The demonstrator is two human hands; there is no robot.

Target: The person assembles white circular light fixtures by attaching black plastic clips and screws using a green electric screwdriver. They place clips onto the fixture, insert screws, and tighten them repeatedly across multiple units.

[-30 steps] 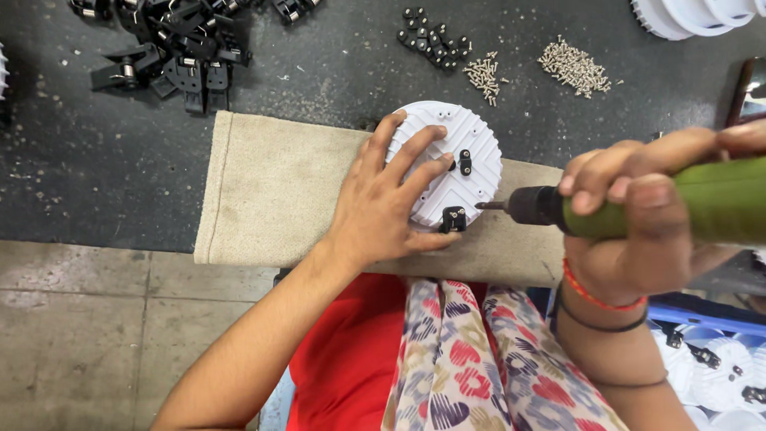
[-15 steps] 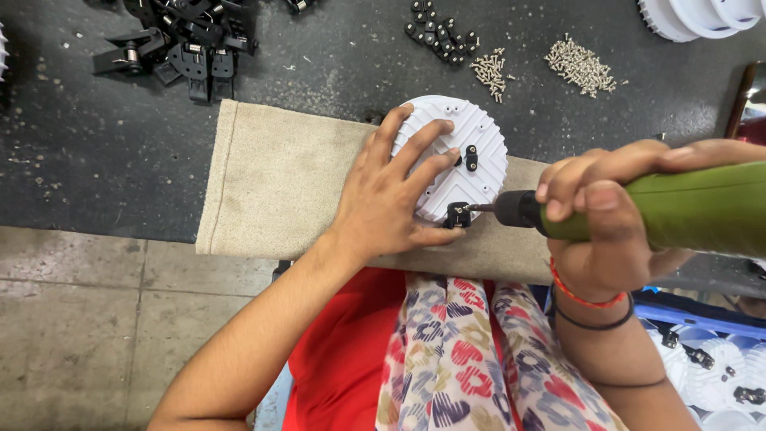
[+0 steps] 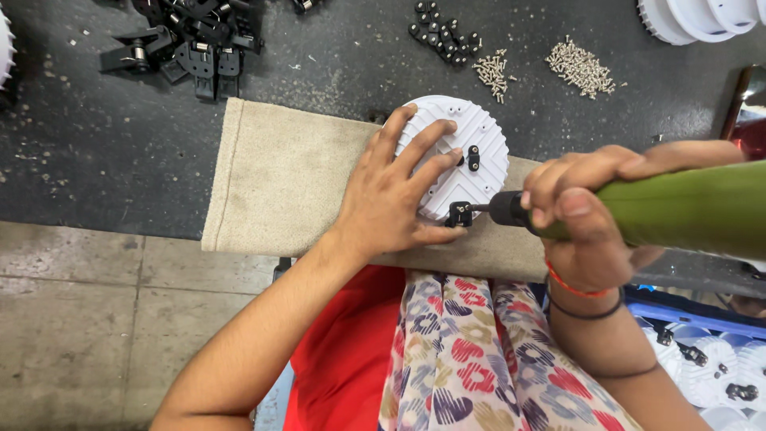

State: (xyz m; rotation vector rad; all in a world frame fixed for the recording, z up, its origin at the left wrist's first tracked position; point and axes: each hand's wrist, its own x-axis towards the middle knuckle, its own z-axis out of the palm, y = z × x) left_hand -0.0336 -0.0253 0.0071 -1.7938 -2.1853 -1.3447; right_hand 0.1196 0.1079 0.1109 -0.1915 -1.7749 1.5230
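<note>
A round white ribbed plastic disc [image 3: 477,137] lies on a beige cloth [image 3: 291,179] on the dark bench. My left hand [image 3: 395,191] presses flat on the disc with fingers spread, holding it down. My right hand [image 3: 586,219] grips a green electric screwdriver [image 3: 686,209]; its tip meets a small black bracket [image 3: 459,214] at the disc's near edge. A second black bracket [image 3: 473,157] sits near the disc's middle.
Black plastic parts [image 3: 191,44] are heaped at the far left. Small black pieces [image 3: 443,32] and two piles of screws [image 3: 581,68] lie beyond the disc. More white discs [image 3: 702,16] stand at the far right; a blue bin [image 3: 710,363] holds finished discs by my right side.
The disc, my left hand and the screwdriver sit slightly lower in view than a second ago. The screwdriver tip stays on the black bracket at the disc's edge.
</note>
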